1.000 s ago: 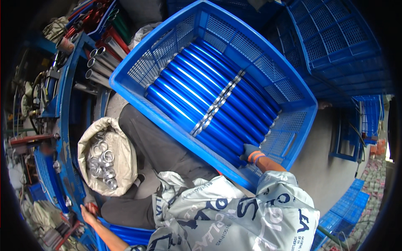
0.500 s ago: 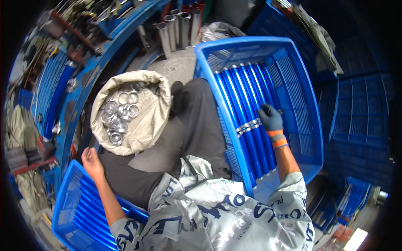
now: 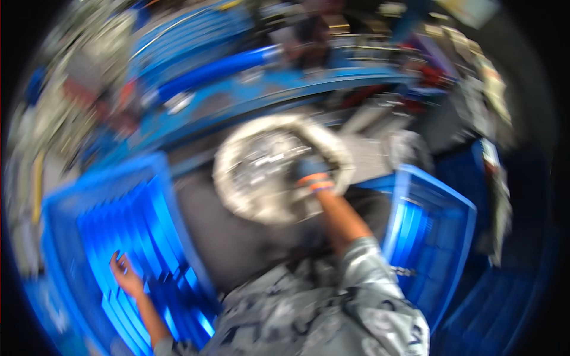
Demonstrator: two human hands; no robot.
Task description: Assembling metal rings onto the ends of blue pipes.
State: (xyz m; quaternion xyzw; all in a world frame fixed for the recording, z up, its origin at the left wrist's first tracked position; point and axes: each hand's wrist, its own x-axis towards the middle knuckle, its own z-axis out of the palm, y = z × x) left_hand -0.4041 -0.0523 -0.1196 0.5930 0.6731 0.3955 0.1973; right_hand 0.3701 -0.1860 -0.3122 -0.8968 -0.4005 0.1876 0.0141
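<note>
Sack (image 3: 252, 209) poss. spilling metal pcs (image 3: 267, 158) if R hand (image 3: 310, 168) is snagging rim (image 3: 339, 155); grip blurred, can't tell; L hand (image 3: 126, 277) hovering unclenched over tubes (image 3: 117, 221).

Blue workbench (image 3: 279, 89) (motion-blurred), pale grey floor (image 3: 365, 155)

Sack (image 3: 249, 207) between two crates (image 3: 107, 184)
</note>
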